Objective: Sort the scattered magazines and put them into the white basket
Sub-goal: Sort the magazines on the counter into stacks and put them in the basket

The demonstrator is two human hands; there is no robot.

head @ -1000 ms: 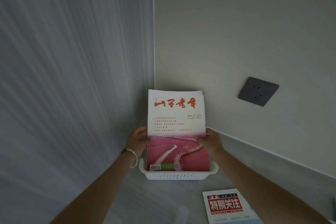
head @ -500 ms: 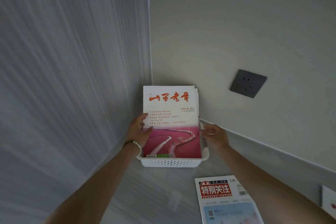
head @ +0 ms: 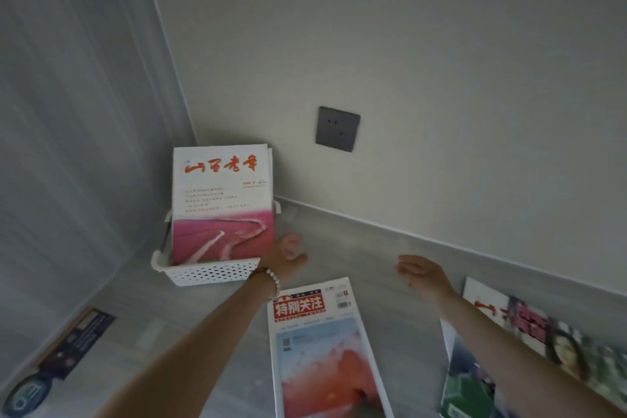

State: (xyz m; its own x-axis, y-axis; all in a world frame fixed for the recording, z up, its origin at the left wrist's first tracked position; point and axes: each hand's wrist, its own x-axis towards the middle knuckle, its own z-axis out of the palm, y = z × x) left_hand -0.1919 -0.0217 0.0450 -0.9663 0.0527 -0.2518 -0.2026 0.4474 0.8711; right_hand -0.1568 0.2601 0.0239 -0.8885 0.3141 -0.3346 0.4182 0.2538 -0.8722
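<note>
A white perforated basket point(head: 210, 273) sits in the corner of the grey surface. A magazine with a white top and pink landscape cover point(head: 222, 204) stands upright in it, leaning back, with others behind it. My left hand point(head: 286, 256), wearing a bead bracelet, hovers just right of the basket, fingers apart and holding nothing. My right hand point(head: 422, 273) is further right, also spread and holding nothing. A magazine with a red title block point(head: 322, 346) lies flat between my arms. More magazines point(head: 529, 326) overlap at the right, partly hidden by my right arm.
Walls meet right behind the basket, and a dark wall socket point(head: 337, 129) sits on the back wall. A dark booklet point(head: 76, 339) and a round dark object point(head: 27, 395) lie at the lower left along the left wall.
Both hands let go of the pink magazine, which now stands in the basket, and drew back to the right. The view swung right and down, showing more magazines.
</note>
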